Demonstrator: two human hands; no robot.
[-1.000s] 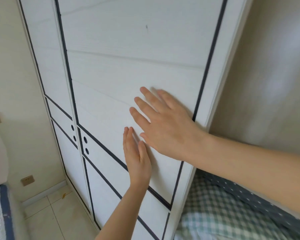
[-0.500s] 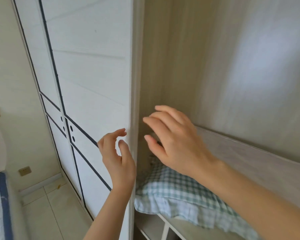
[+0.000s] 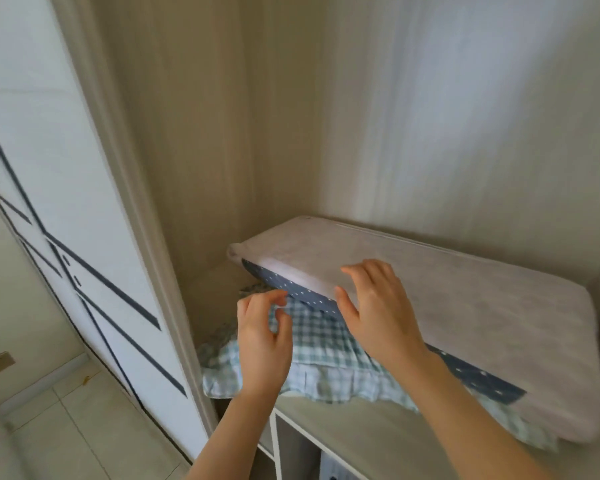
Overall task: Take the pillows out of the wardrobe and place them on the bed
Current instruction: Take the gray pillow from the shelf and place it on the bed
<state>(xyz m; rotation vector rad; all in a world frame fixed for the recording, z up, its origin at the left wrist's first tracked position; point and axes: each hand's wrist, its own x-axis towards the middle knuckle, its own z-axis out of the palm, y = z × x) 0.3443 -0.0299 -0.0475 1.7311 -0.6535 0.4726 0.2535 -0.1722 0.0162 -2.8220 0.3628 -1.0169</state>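
Checked green fabric of the lower pillow is approached by the left hand, fingers curled, empty; the right hand, fingers spread, is laid on the grey pillow. Grasping is needed next.

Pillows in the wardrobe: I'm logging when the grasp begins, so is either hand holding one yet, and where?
Neither: left hand hovers open over the checked pillow; right hand reaches the white pillow's front edge, fingers unclosed.

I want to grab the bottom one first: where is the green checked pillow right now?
In the head view, the green checked pillow lies on the wardrobe shelf, low and centre, beneath the white pillow with a dotted blue edge.
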